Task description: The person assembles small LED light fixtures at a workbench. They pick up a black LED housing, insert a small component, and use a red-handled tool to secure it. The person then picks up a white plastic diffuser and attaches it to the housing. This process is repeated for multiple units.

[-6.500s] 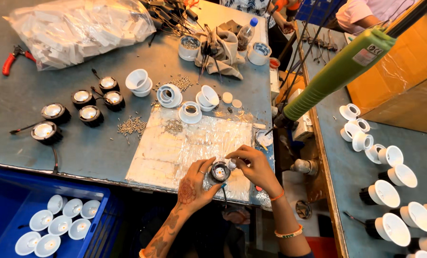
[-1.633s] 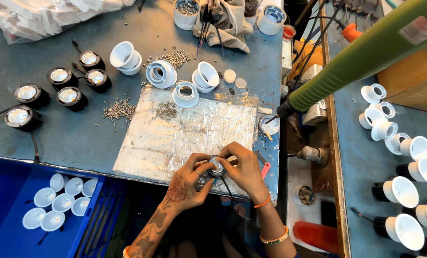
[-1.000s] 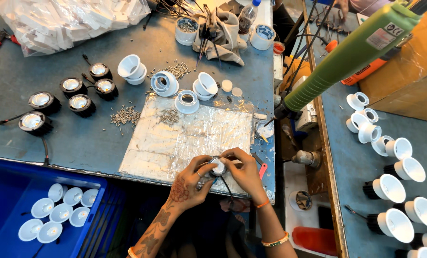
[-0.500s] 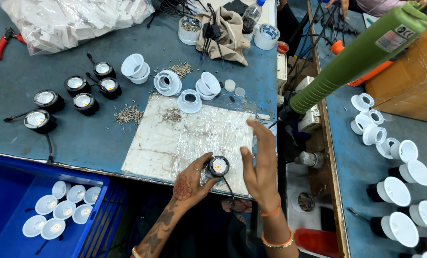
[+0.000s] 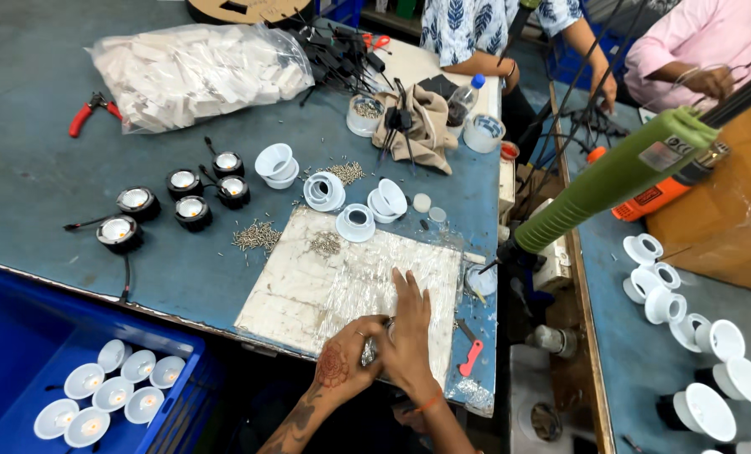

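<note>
Head view: part (image 5: 374, 346) behind right hand (image 5: 409, 332).

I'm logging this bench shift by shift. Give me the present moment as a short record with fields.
left hand: cupped round a small round part, mostly hidden
right hand: laid flat over that part, fingers spread
surface: plastic-wrapped board on the blue table
nearby: white lamp cups, black lamp units, screw pile
crate: blue bin holding white lamps
</note>
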